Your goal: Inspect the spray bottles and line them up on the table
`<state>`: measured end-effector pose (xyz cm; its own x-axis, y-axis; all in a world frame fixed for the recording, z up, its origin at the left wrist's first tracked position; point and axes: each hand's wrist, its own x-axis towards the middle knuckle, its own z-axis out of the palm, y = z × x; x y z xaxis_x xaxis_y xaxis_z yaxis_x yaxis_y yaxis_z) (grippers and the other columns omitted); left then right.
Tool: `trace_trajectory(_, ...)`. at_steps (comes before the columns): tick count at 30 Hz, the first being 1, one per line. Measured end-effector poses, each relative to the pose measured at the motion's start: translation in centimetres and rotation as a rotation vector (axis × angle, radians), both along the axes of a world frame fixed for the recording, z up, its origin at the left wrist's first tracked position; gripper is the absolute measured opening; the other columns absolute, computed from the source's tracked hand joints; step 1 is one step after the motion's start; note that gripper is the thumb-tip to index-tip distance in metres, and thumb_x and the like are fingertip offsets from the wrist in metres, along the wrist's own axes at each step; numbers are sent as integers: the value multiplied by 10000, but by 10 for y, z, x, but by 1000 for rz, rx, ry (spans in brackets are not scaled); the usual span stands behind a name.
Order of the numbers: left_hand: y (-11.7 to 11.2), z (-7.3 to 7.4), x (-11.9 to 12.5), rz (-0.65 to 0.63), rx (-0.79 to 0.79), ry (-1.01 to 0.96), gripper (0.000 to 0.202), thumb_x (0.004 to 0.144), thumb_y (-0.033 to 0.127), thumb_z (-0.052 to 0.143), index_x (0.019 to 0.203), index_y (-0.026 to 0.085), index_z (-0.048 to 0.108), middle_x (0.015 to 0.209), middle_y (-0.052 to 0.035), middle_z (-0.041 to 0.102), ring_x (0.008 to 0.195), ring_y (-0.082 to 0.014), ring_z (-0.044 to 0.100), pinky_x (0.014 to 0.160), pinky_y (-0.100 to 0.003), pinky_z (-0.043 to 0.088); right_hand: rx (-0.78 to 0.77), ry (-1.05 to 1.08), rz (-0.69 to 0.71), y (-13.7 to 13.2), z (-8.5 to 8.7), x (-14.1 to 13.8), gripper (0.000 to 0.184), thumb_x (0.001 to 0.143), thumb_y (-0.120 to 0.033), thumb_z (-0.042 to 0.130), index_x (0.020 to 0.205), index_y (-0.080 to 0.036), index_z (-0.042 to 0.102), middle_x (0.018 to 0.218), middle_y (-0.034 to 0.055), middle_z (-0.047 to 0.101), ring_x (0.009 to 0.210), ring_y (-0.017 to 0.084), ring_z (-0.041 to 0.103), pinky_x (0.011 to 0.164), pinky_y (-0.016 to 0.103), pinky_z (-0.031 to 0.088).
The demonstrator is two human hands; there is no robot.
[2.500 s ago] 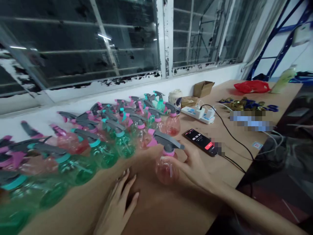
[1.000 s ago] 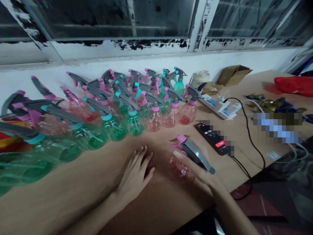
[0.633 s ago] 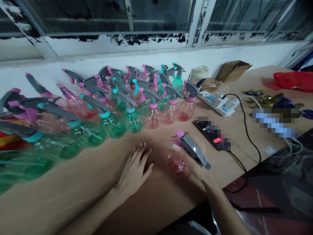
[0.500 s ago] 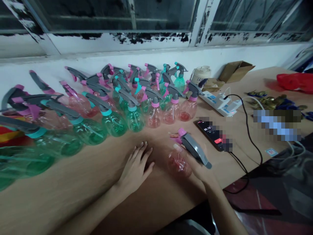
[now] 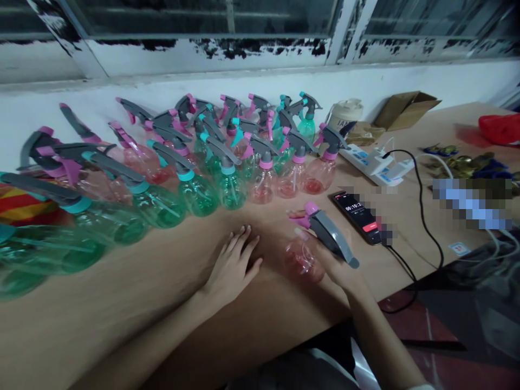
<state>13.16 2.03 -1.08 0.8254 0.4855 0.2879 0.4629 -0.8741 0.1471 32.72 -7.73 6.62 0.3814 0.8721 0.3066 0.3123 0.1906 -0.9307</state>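
My right hand [image 5: 331, 265] is wrapped round the neck of a pink spray bottle [image 5: 303, 260] with a grey and pink trigger head. The bottle is near the table's front edge, its nozzle pointing left and away from me. To its left, my left hand [image 5: 233, 262] lies flat on the table [image 5: 174, 303], fingers stretched out and holding nothing. Beyond both hands stand rows of spray bottles; the nearest include a green bottle [image 5: 232, 189] with a teal collar and a pink bottle [image 5: 263, 184] with a pink collar.
A phone [image 5: 357, 216] showing a timer lies right of my right hand. Behind it are a white power strip [image 5: 374, 165] with cables, a cardboard box [image 5: 406, 111] and a white container [image 5: 345, 115]. Brass-coloured pieces [image 5: 467, 162] and a red cloth [image 5: 501, 129] lie farther right.
The whole view has shifted slightly, so things appear a little farther right and higher. My left hand still lies flat, and my right hand keeps its grip on the pink spray bottle.
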Motion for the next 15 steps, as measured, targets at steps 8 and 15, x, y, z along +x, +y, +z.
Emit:
trace_trajectory(8, 0, 0, 0, -4, 8, 11, 394, 948, 320, 405, 1247, 80, 494, 1393, -189, 397, 1308, -301, 325, 1044, -490, 283, -28, -47, -110, 5, -4, -3, 154, 753, -381, 657, 814, -240, 637, 713, -2, 660, 599, 171, 631, 604, 326, 532)
trace_trajectory(15, 0, 0, -1, 4, 13, 26, 385, 949, 313, 403, 1262, 102, 481, 1405, -173, 390, 1317, -303, 311, 1038, -500, 292, -41, -31, -125, 5, -7, -4, 126, 767, -349, 648, 758, -225, 624, 670, -7, 639, 618, 179, 630, 607, 317, 525)
